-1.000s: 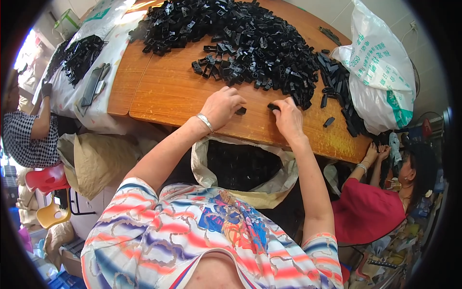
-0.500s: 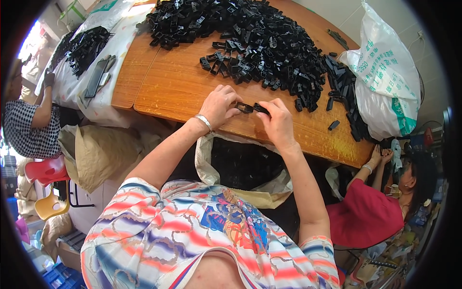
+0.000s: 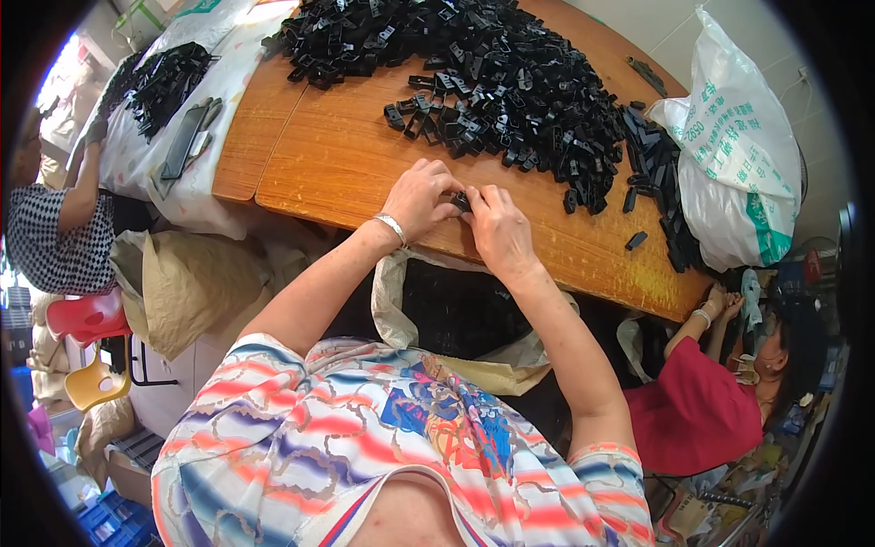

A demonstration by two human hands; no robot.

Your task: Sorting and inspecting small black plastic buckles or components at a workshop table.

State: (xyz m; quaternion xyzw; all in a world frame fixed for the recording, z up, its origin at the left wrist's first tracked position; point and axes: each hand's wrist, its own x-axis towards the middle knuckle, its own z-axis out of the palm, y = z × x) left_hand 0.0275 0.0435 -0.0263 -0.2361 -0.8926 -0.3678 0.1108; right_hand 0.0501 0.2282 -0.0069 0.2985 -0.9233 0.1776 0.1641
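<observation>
Just above the near edge of the wooden table (image 3: 342,178), my two hands meet fingertip to fingertip. My left hand (image 3: 421,202), with a silvery bracelet at the wrist, is closed in a pinch on a small black plastic part (image 3: 462,201). From the other side my right hand (image 3: 500,228) is closed on that same spot. Fingers cover most of what they hold, so I cannot see whether one piece or two joined pieces are there. Beyond my hands spreads a big heap of black plastic parts (image 3: 510,87), many with a rectangular opening.
Longer black pieces (image 3: 652,150) lie on the right beside a white plastic bag (image 3: 738,155). An open sack (image 3: 390,305) hangs below the table edge, dark inside. Co-workers sit at left, in a checked top (image 3: 62,242), and at right, in a red top (image 3: 697,410).
My right hand has moved left to meet my left hand. The black pieces, held slightly apart before, are now together between my fingers and mostly hidden.
</observation>
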